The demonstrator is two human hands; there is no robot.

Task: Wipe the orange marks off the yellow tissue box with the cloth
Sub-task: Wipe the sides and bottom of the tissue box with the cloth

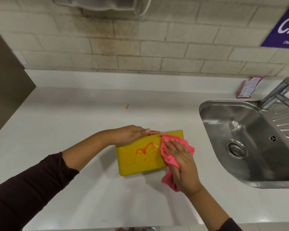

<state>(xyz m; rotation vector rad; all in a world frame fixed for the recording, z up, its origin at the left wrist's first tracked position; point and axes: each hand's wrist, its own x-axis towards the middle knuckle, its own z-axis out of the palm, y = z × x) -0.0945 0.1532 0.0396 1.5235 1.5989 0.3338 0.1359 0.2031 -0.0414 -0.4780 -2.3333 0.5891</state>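
Note:
The yellow tissue box (pixel 133 165) stands on the white counter, its broad face turned toward me. Orange marks (pixel 143 150) run in wet streaks across the middle of that face. My left hand (pixel 132 134) rests on the box's top far edge, fingers flat along it, holding it steady. My right hand (pixel 180 162) presses a pink cloth (pixel 168 157) flat against the right end of the box face, just right of the streaks. Part of the cloth hangs below my palm onto the counter.
A small orange spot (pixel 127 106) lies on the counter (pixel 73 122) behind the box. A steel sink (pixel 250 140) with a tap (pixel 280 92) is at the right. A pink packet (pixel 247 87) leans by the tiled wall.

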